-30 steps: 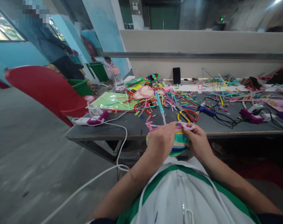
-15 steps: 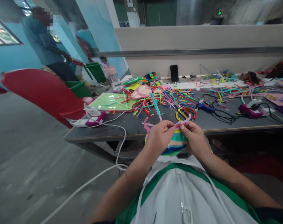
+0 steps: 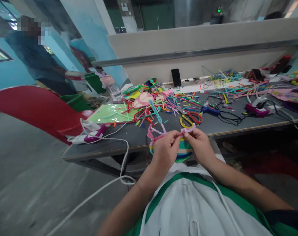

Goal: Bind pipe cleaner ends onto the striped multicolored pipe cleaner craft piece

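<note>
Opens on a workroom with pale blue walls (image 3: 15, 72) and a long grey table (image 3: 139, 132). Starts at far left with a standing person in blue (image 3: 28, 55), then a red chair (image 3: 36, 111) near a green bin (image 3: 74, 102). Continues along the table past a purple-and-white power adapter (image 3: 95, 133), a clear bottle (image 3: 111, 87), a green folder (image 3: 102, 113) and scattered coloured stems (image 3: 172, 106). Pinches a pink edge with the left hand (image 3: 166, 144), thumb and forefinger pressed together, beside an upright teal stem (image 3: 156, 111). Shows between both hands a striped, rounded craft piece (image 3: 184, 152), just before the table edge. Pinches a lilac strip (image 3: 191, 127) with the right hand (image 3: 200, 142). Ends rightward with red-and-yellow scissors (image 3: 201, 119) and a blue glue gun (image 3: 211, 110).
</note>
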### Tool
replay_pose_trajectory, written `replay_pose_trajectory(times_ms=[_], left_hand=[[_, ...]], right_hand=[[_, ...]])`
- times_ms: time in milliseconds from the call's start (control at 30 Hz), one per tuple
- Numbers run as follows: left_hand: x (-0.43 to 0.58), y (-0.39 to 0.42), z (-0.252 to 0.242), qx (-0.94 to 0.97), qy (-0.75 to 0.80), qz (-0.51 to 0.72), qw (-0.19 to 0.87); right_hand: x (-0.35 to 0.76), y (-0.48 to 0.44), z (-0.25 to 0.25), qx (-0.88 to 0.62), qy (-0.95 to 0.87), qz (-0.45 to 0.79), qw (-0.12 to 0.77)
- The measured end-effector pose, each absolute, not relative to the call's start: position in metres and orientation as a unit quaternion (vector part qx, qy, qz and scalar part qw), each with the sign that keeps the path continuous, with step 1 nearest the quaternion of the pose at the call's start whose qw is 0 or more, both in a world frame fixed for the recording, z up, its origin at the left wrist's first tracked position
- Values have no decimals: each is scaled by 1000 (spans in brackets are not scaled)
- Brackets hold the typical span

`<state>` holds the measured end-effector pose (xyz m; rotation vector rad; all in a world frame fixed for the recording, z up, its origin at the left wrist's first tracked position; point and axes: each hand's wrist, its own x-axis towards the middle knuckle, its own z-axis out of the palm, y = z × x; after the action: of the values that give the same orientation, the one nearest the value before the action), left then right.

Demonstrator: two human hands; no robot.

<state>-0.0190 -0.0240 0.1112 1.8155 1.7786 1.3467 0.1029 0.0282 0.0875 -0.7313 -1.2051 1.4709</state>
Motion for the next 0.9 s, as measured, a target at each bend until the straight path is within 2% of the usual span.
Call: replay_pose_trajectory(times_ms=[167, 433, 733, 900], left_hand=[[-18, -25, 106, 668, 601, 437, 38], [-18, -24, 101, 685, 590, 427, -21], [-20, -28, 98, 666, 583, 465, -4], [-26, -32, 103, 677, 600, 425, -39]], right_hand=[[105, 28, 88, -291, -506, 620, 524], [106, 27, 86, -286, -469, 643, 534], [109, 30, 85, -306, -462, 635, 538], [110, 29, 85, -297, -457, 649, 530]])
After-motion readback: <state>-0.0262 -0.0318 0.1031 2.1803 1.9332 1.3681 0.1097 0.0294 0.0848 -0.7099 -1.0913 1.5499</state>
